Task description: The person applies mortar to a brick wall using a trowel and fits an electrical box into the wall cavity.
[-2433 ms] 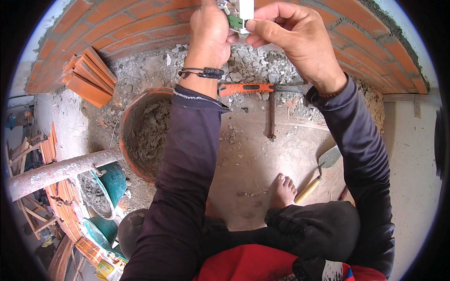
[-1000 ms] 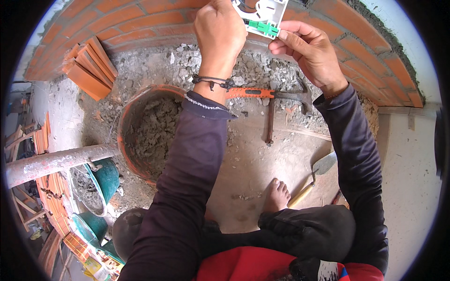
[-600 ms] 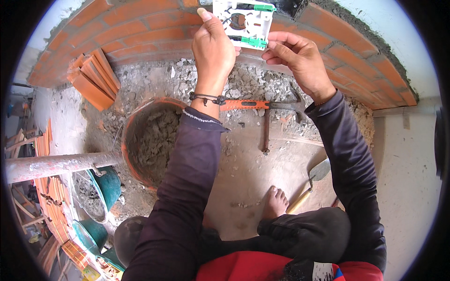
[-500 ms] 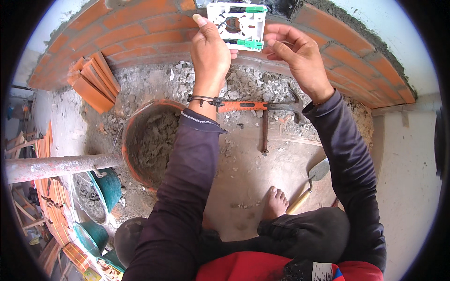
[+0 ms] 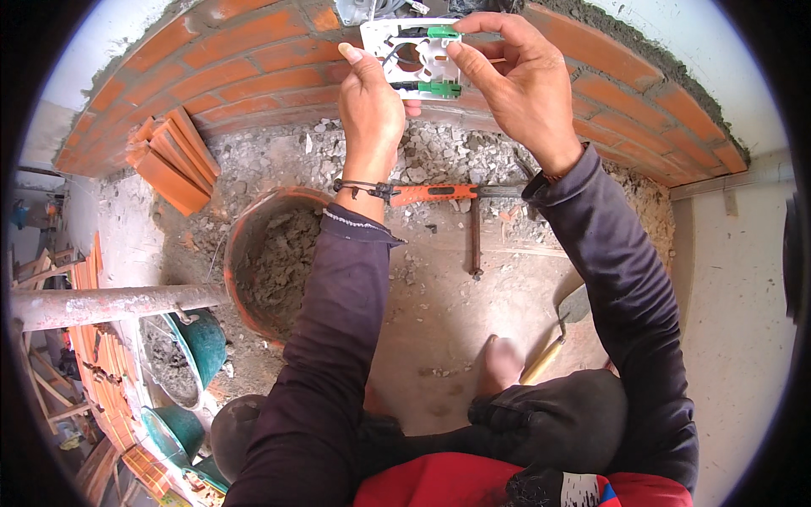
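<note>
My left hand (image 5: 370, 110) holds a white socket plate (image 5: 397, 32) by its left side, thumb at the edge and fingers curled behind. The plate has a round hole in its middle. An upper green connector (image 5: 443, 32) and a lower green connector (image 5: 439, 88) sit along its right side, with dark wire near the hole. My right hand (image 5: 532, 93) pinches with thumb and index finger at the outer end of the upper connector. Behind the plate, grey cables (image 5: 397, 7) show at an opening in the brick wall (image 5: 253, 63).
Below lie a hammer with an orange handle (image 5: 431, 193), a rusty metal rod (image 5: 476, 241) and a trowel (image 5: 545, 359). An orange-rimmed bucket of mortar (image 5: 279, 262) stands left, near stacked bricks (image 5: 173, 160), a pipe (image 5: 118, 306) and green buckets (image 5: 203, 338). Rubble (image 5: 439, 152) lines the wall's foot.
My right hand has moved left, from beside the plate onto the upper green connector. The plate and my left hand have shifted slightly left and down in view.
</note>
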`<state>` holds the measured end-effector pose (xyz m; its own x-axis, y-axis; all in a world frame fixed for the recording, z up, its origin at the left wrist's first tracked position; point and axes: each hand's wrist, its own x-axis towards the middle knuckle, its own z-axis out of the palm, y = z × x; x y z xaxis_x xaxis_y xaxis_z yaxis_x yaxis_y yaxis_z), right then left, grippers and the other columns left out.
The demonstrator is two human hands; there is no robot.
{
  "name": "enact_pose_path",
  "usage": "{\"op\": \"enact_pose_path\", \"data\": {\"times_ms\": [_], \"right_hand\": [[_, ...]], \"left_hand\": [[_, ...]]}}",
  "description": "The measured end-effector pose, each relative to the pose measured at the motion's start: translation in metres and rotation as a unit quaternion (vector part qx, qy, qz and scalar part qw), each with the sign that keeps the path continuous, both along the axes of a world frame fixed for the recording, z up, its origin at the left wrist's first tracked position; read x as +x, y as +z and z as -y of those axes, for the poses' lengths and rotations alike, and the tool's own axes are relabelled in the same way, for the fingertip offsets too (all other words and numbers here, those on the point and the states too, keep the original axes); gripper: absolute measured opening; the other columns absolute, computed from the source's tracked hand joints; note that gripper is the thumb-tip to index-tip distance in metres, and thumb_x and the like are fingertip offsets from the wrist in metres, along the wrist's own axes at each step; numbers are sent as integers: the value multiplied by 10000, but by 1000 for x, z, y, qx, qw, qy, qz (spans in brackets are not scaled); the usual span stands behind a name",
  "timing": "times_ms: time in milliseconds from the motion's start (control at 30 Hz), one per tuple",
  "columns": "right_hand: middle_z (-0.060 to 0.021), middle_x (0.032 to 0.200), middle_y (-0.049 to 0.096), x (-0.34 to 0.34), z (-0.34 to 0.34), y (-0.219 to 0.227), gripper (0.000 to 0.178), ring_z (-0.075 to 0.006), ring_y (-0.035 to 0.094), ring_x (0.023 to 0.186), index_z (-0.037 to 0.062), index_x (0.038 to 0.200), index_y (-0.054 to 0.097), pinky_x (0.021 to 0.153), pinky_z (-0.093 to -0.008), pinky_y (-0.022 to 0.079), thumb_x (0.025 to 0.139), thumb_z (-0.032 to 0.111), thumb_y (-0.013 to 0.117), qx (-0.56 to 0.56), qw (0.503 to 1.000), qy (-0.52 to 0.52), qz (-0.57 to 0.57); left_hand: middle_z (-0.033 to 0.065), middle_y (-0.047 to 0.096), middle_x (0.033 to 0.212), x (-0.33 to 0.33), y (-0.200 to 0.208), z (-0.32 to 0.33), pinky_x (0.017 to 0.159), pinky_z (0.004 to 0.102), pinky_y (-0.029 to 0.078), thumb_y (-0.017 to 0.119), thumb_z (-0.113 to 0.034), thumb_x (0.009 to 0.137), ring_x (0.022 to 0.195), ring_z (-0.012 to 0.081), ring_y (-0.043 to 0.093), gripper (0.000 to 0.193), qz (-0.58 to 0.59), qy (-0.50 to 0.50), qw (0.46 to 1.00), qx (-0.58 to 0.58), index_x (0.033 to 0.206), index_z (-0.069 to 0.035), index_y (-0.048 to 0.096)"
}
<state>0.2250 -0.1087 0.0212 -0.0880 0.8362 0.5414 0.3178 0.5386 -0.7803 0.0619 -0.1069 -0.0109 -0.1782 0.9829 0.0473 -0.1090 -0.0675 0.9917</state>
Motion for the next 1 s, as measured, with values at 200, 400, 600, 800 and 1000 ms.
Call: {"op": "enact_pose_path", "data": {"times_ms": [200,400,600,800,1000], "right_hand": [[-21,863,739,2,-6,-5,174,-44,651,753,74,1079,725,633,-200,507,933,160,764,-17,998,-63,25],[-8,898,725,11,-20,-14,129,-75,679,794,40,1037,723,695,-229,570,945,130,739,-72,992,14,-101],[-17,987,704,18,-29,-19,203,-119,708,860,45,1154,673,745,-273,615,956,83,702,-97,981,62,-156],[-21,1013,700,23,-27,-16,239,-125,706,887,47,1184,668,757,-281,621,949,74,705,-101,985,66,-123],[-17,985,663,18,-14,6,190,-100,670,852,44,1107,673,703,-250,565,922,23,712,-71,996,41,-46]], "left_hand": [[90,688,831,1,1,0,566,297,537,201,-614,1071,627,145,628,750,2,8,1000,1,1076,7,621],[76,679,771,5,3,2,552,279,523,208,-608,1073,591,134,616,753,-45,34,998,15,1023,11,632],[71,684,767,2,2,1,562,272,525,228,-643,1056,611,128,629,789,-115,52,989,74,1011,21,651],[79,694,784,-1,-3,-2,582,276,546,232,-681,1033,633,132,651,828,-163,58,981,89,1032,30,657],[92,703,800,-6,-3,-4,577,286,556,245,-690,1026,639,146,670,849,-212,59,966,135,1059,50,659]]}}
